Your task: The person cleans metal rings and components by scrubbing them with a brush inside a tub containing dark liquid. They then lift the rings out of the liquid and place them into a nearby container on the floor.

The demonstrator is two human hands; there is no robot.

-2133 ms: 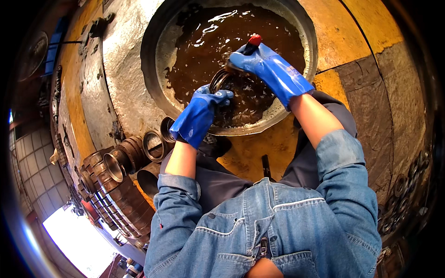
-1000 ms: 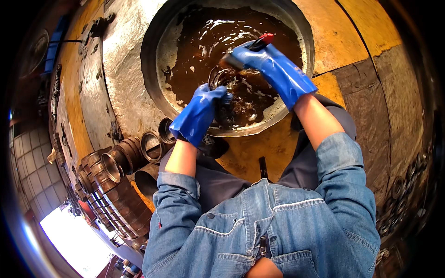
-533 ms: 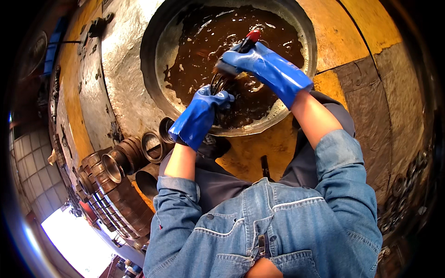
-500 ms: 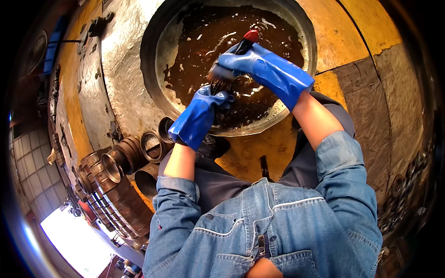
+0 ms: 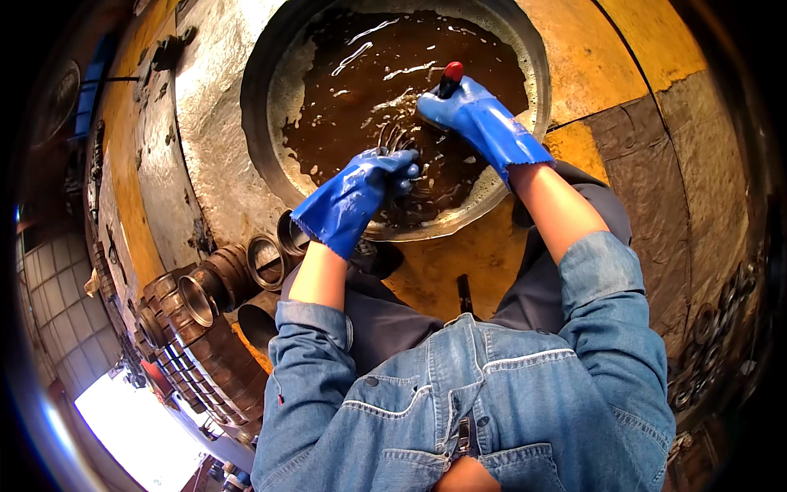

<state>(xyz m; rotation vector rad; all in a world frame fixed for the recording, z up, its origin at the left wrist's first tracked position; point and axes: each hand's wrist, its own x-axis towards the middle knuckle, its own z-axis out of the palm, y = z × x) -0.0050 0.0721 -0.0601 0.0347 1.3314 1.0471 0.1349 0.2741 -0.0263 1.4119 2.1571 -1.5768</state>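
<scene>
1. The basin [image 5: 259, 164] stands on the floor [image 5: 607, 49], before the person's legs [image 5: 381, 312].
2. Liquid [image 5: 352, 90] lies in the basin.
3. The left grip [image 5: 361, 180], over the basin's near-left part, holds rings [image 5: 393, 138].
4. The right grip [image 5: 469, 115], over the basin's right half, holds a handle [image 5: 451, 78].
5. Cylinders [image 5: 197, 297] lie left of the legs, the nearest just beside the basin's near-left edge.

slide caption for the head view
Blue-gloved left hand gripping metal rings, right hand a red-tipped handle, over a basin of brown liquid.
</scene>
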